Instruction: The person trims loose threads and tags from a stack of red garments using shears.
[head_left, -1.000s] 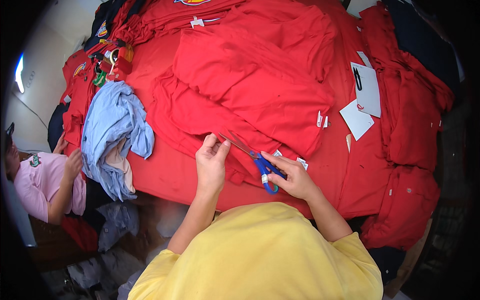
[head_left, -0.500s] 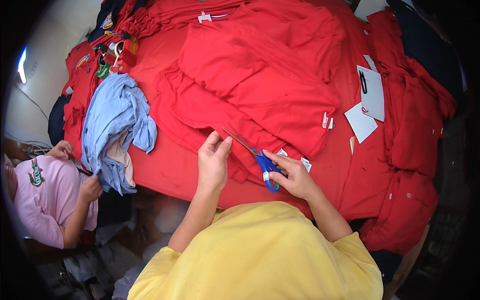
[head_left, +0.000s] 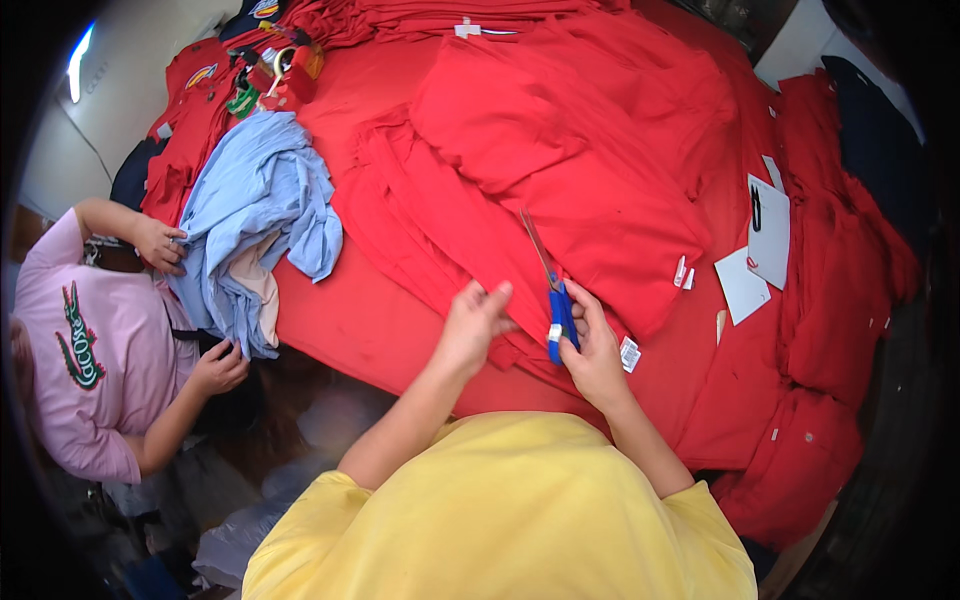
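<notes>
Head view
Right hand (head_left: 597, 358): clenched around the blue handles of the scissors (head_left: 553, 290); thumb up along the handle.
Scissors: blades raised and pointed away from the body, tips over the folded red garment (head_left: 560, 170); handles low, just above the near edge of the cloth.
Left hand (head_left: 470, 325): fingers pinched on the near edge of the red cloth (head_left: 470, 235), just left of the scissors; fingertips close to the handles, whether touching cannot be told.
Red garment: folded, lying across the middle of the table, on top of flatter red layers.
Table cover (head_left: 350, 320): red, bare patch left of the hands.
White tags (head_left: 684, 272): small, at the right edge of the folded garment; one more small tag (head_left: 629, 353) just beside the right hand.
Paper sheets (head_left: 768, 232): white, lying on red cloth to the right, well apart from the hands.
Blue shirt (head_left: 255, 215): light blue, crumpled heap at the table's left edge.
Other person (head_left: 90, 350): pink shirt, at far left; both hands at the blue heap.
Red piles (head_left: 830, 330): more red garments stacked along the right side.
</notes>
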